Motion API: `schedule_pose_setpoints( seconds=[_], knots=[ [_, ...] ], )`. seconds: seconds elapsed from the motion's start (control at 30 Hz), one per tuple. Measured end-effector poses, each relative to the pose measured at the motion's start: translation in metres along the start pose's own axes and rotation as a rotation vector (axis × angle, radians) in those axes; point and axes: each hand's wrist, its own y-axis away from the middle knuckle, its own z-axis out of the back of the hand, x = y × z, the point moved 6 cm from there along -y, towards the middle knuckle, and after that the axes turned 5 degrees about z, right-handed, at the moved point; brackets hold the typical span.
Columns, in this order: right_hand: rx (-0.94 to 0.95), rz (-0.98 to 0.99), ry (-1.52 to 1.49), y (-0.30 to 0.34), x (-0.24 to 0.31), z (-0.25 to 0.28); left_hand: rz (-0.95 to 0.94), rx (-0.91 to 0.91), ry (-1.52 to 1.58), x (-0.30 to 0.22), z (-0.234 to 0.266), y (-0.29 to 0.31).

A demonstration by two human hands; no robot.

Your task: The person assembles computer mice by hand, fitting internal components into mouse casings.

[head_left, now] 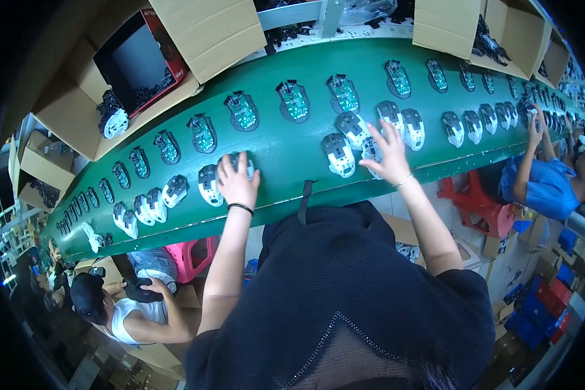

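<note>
My left hand [238, 185] lies over a white-and-black mouse shell, fingers spread, covering most of it. Against its left side sits another mouse shell [209, 185]. My right hand [391, 159], fingers spread wide, hovers over or rests on a mouse shell [370, 151] that it partly hides; contact is hard to tell. Around that hand more shells cluster: one at the left [339, 156], one above it [352, 129], one at the right [413, 129]. Farther back, a row of open mouse bases with green circuit boards [294, 102] runs along the green belt [286, 156].
Cardboard boxes [208, 32] with dark parts line the far side. More mouse shells [471, 127] stand along the near edge at both sides. A black strap [305, 201] hangs over the edge. A person in blue [549, 188] works at the right, another in white [136, 318] at the left.
</note>
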Motion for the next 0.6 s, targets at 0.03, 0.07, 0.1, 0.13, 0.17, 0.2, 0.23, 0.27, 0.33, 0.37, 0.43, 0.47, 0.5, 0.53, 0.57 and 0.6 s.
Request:
schedule_pose_setpoints(
  seconds=[0.03,0.07,0.1,0.13,0.17,0.2,0.23,0.27,0.33,0.37,0.43,0.47,0.5,0.53,0.57,0.6],
  knots=[
    [0.028,-0.01,0.023,0.005,0.003,-0.013,0.032,0.0,-0.059,0.004,0.006,-0.003],
    [0.074,-0.016,0.12,0.004,0.014,-0.018,0.051,-0.062,-0.153,0.002,0.02,-0.002],
    [0.053,-0.034,0.077,0.003,0.023,-0.02,0.048,-0.06,-0.15,-0.005,0.018,-0.002],
    [-0.001,-0.02,0.014,0.002,0.031,-0.028,-0.031,-0.094,-0.051,-0.02,0.019,0.0],
    [-0.055,-0.008,-0.047,0.0,0.041,-0.035,-0.113,-0.127,0.049,-0.038,0.02,0.001],
    [-0.037,-0.014,-0.092,-0.002,0.05,-0.046,-0.269,-0.09,0.143,-0.067,0.017,0.006],
    [-0.016,-0.014,-0.141,-0.006,0.062,-0.055,-0.417,-0.053,0.233,-0.094,0.014,0.013],
    [-0.004,0.036,-0.154,-0.011,0.074,-0.059,-0.479,-0.03,0.272,-0.115,0.013,0.017],
    [0.03,-0.007,-0.18,-0.014,0.084,-0.051,-0.543,-0.008,0.318,-0.131,0.012,0.014],
    [0.056,-0.059,-0.178,-0.014,0.085,-0.044,-0.597,0.078,0.268,-0.135,0.005,0.012],
    [0.12,-0.09,-0.242,-0.004,0.074,-0.045,-0.649,0.164,0.22,-0.132,-0.004,0.009],
    [0.183,-0.122,-0.312,0.002,0.067,-0.046,-0.697,0.188,0.22,-0.126,-0.007,0.008],
    [0.187,-0.12,-0.312,0.006,0.063,-0.044,-0.741,0.212,0.22,-0.12,-0.011,0.008],
    [0.121,-0.222,-0.48,0.008,0.055,-0.036,-0.768,0.181,0.161,-0.116,-0.007,0.007],
    [0.054,-0.324,-0.648,0.011,0.048,-0.032,-0.781,0.156,0.148,-0.111,-0.003,0.006],
    [-0.095,-0.403,-1.071,0.012,0.035,-0.041,-0.775,0.14,0.143,-0.103,0.002,0.006]
  ],
)
